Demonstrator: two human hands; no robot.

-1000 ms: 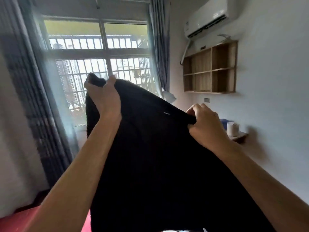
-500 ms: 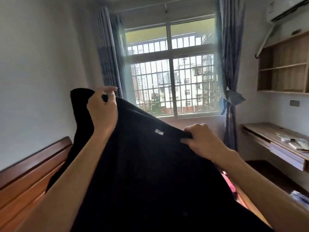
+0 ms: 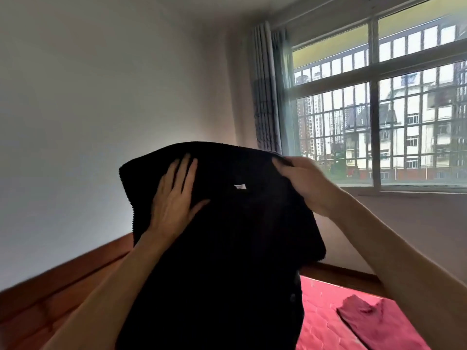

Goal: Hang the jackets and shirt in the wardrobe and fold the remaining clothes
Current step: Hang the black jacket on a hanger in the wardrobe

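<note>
Headboard sits at 8 o'clock. Left hand lies flat on the garment, fingers straight. The garment hangs in mid-air at centre: a soft, thick knit, probably limp and light. Grasp it along the top edge. Right hand pinches that edge at 2 o'clock. Bed and red cloth lie at 4 o'clock, apparently clear of the garment.

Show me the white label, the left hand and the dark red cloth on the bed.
white label (image 3: 240, 186), head view, centre of the tag on the black garment (image 3: 227, 248).
left hand (image 3: 174, 198), head view, back of the hand.
dark red cloth (image 3: 374, 322), head view, its flat middle.
</note>
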